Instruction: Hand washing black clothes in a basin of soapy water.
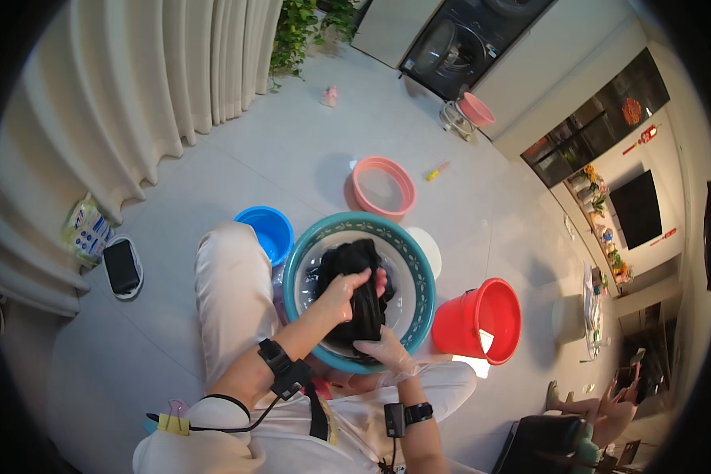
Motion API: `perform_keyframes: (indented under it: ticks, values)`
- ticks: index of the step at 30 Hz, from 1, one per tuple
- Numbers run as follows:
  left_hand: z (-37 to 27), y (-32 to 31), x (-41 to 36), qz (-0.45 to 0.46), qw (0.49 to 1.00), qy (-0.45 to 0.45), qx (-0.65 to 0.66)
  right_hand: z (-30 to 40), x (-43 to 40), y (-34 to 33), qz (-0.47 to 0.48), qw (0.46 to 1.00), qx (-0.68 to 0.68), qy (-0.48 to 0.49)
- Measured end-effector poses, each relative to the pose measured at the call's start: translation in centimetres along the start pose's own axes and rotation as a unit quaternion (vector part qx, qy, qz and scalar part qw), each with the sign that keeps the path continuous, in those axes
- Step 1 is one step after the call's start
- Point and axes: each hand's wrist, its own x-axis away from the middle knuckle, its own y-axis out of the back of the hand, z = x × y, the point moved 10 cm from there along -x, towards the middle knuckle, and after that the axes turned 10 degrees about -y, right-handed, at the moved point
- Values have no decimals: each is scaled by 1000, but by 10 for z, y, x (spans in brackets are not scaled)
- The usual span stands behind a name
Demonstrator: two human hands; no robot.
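Between my knees stands a teal basin (425, 296) with a white inside and a patterned rim. Wet black cloth (346, 259) is bunched up in it, some of it lifted toward me. My left hand (345, 296) grips the cloth near its upper middle, thumb on top and fingertips showing past the far side. Lower down, my right hand (385, 354) holds the near end of the same cloth by the basin's near rim. A thin clear glove covers the right hand. Folds of cloth hide part of the basin's bottom.
Around the basin stand a blue tub (268, 228), a pink basin (384, 185) and a red bucket (471, 320). A yellow-tipped object (436, 171) lies beyond. On the left are a phone (120, 266) and a soft package (90, 230). A person sits at right (604, 415).
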Motion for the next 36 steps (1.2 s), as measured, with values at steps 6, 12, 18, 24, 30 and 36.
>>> perform_keyframes:
  ticks: [6, 12, 18, 24, 30, 36]
  values:
    - [-6, 7, -5, -48, 997, -55, 40, -42, -8, 117, -324, 923, -194, 69]
    - [38, 58, -14, -98, 994, 45, 0, 69, 29, 29, -276, 914, -53, 294]
    - [59, 105, -16, 35, 987, 88, 131, 119, 35, -26, -351, 826, 158, 411]
    - [46, 67, 17, -211, 970, 72, -98, 83, -11, 43, -424, 848, 104, 300]
    - [13, 69, 7, -147, 980, -6, -131, 105, 27, 5, -319, 866, 61, 379]
    - [57, 83, -5, 131, 979, 131, 84, 121, 23, -28, -367, 814, 158, 422]
